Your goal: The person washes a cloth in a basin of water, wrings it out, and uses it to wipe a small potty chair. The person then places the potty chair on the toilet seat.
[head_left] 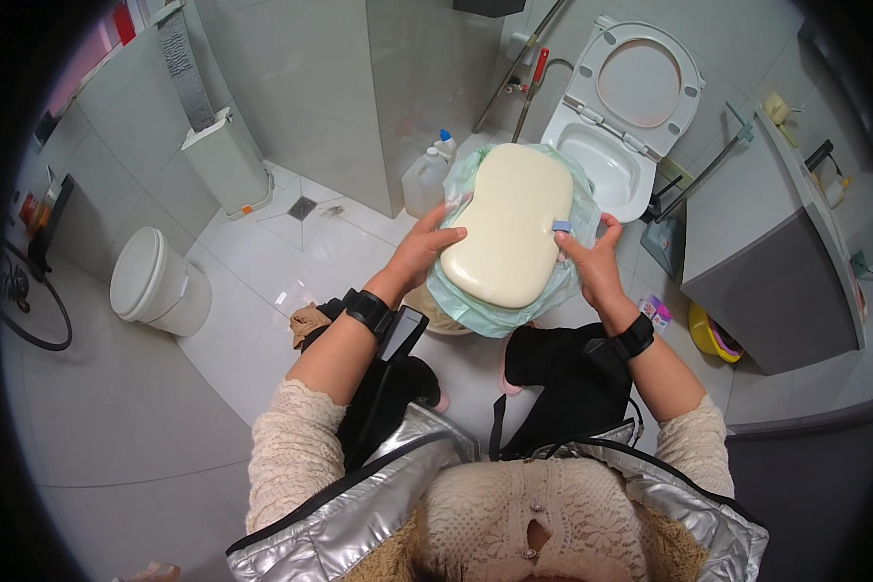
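Observation:
A cream, rounded bin lid with a narrowed waist and a small blue-grey tab is between my hands. Around and under it spreads a thin, pale green plastic bag. Below the bag, part of a beige bin shows near the floor. My left hand is closed at the lid's left edge, thumb on top, its other fingers partly hidden by the bag. My right hand grips the right edge with the thumb beside the tab; its index finger points upward along the bag.
Behind the lid stands a toilet with its cover raised. A clear jug is by the wall corner. White lidded bucket and slim white bin stand left. A grey cabinet, dustpan and yellow basin are right.

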Demonstrator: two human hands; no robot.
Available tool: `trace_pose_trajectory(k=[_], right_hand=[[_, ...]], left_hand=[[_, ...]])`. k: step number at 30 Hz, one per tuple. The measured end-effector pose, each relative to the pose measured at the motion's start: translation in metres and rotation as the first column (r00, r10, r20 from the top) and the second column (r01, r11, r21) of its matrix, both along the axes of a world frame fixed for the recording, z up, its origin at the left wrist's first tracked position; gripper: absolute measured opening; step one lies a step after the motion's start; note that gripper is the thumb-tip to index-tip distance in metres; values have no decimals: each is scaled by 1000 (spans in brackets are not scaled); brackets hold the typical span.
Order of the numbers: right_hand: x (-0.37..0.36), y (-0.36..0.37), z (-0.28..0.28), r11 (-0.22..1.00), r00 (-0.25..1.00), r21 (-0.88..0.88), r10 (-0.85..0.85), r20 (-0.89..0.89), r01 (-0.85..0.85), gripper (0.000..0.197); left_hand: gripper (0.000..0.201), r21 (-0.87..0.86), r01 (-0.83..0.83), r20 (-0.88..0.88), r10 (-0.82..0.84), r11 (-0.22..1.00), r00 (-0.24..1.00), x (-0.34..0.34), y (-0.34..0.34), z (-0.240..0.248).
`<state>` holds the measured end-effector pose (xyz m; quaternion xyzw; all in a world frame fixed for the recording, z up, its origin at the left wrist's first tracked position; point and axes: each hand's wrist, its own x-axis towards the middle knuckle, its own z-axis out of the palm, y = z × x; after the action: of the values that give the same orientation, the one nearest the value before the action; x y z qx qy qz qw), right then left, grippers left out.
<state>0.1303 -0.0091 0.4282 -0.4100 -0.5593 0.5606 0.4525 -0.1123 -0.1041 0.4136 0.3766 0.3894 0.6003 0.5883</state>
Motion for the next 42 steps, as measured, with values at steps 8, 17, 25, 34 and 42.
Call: trace_pose_trajectory(k=[8,17,25,34,42], right_hand=[[2,1,0,968,975,113,223,13,-223,31],[-6,7,-5,990,990,42,138,9,-138,17],[-6,15,0,972,972,44,229,60,-231,19],[-9,16,-5,974,982,144,166,87,-177,11],[-4,20,-3,975,971,108,178,160,-197,4]], left_hand=[[58,-19,21,61,-20,1000,998,0,-2,-1],[59,12,19,76,-19,1000,997,2,-2,-2],[58,-50,5,53,-3,999,999,1,1,-2],[59,-26,50,66,-48,998,997,1,-1,2],[60,-67,70,130,-61,995,990,8,-1,-7]])
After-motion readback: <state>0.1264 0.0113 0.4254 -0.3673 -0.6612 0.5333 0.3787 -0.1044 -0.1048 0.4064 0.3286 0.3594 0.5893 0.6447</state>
